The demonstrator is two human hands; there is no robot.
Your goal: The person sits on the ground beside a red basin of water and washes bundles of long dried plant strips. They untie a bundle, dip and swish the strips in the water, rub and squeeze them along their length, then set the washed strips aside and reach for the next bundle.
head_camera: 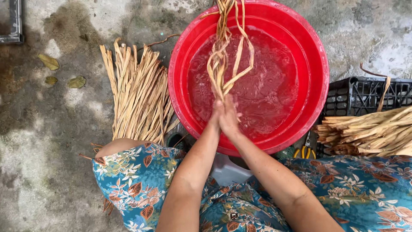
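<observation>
Both hands are pressed together, the left hand (216,115) and right hand (230,118) closing their grip on the lower ends of a wet bunch of straw strips (223,60), though which fingers pinch it is hard to tell. The strips loop up over the water in a red basin (313,64). Left of the basin a pile of dry strips (137,96) lies on the concrete floor (43,163); to the right another bundle (369,131) rests against a black crate (360,92).

The wet strands (223,51) run past the top edge, ends unseen. The pressed-together left hand (216,115) and right hand (229,117) conceal the strands' lower ends. The dry bundle (373,131) and black crate (365,95) are cut off at the right edge.
</observation>
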